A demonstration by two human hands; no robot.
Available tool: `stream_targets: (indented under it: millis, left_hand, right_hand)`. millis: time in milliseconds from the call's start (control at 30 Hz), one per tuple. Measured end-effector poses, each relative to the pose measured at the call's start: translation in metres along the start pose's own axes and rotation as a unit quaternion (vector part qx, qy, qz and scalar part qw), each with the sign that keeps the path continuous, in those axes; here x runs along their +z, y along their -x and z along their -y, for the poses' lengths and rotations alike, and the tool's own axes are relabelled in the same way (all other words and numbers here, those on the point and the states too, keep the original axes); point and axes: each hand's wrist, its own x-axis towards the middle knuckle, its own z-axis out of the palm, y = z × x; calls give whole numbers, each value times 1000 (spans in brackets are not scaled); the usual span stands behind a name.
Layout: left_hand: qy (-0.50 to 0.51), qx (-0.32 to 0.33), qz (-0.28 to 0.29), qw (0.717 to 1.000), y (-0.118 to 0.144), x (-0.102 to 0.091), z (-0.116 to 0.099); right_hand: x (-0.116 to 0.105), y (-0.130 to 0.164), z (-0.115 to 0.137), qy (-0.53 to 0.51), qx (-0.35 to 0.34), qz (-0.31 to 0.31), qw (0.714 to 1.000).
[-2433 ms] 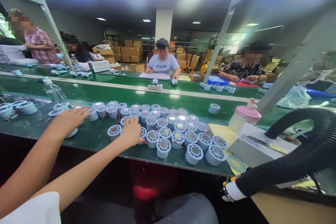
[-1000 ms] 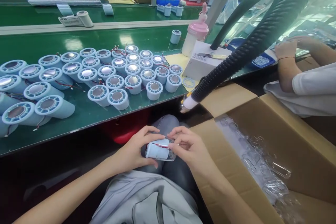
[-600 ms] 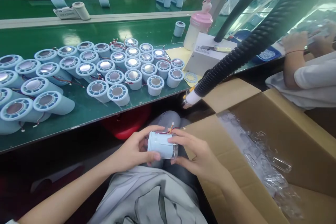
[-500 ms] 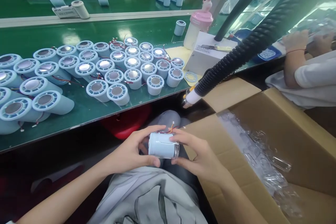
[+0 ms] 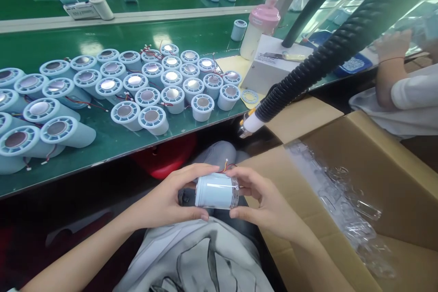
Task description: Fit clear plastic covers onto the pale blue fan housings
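Over my lap I hold a pale blue cylindrical part [image 5: 214, 190] lying on its side, with red and orange wires sticking out at its top. My left hand [image 5: 167, 200] grips its left end. My right hand [image 5: 265, 203] holds the right end, where a clear plastic piece sits on the part. Several more pale blue cylinders [image 5: 147, 89] with round metal faces stand and lie on the green belt [image 5: 102, 146] in front of me.
A black ribbed hose [image 5: 328, 52] with a white nozzle hangs over the belt's edge. An open cardboard box [image 5: 359, 155] of clear plastic pieces stands at my right. A white box [image 5: 270, 70] and a pink-lidded bottle [image 5: 258, 27] stand on the belt. Another person's arm [image 5: 393, 68] works at the right.
Earlier both my hands reached among the cylinders on the belt. Now they hold one over my lap, and it has been turned slightly in the last half second.
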Motion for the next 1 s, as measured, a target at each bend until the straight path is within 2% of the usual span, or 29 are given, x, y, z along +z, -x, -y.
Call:
stream_targets:
  millis: [300, 433, 567, 767, 867, 1000]
  left_hand:
    - [-54, 26, -9, 998, 5, -2, 2]
    - [-82, 51, -11, 995, 7, -3, 2]
    - [-60, 17, -10, 998, 10, -2, -1]
    - [2, -10, 4, 1000, 9, 0, -5]
    - [8, -8, -28, 1000, 11, -4, -7]
    - [-26, 25, -134, 990, 22, -18, -10]
  right_hand:
    - [2, 2, 3, -20, 18, -4, 1000]
    - [5, 3, 3, 17, -12, -14, 1000]
    - [7, 7, 0, 59, -58, -28, 996]
    - [8, 8, 3, 56, -59, -26, 996]
    - [2, 9, -1, 48, -64, -41, 996]
    - [-24, 25, -25, 54, -84, -130, 986]
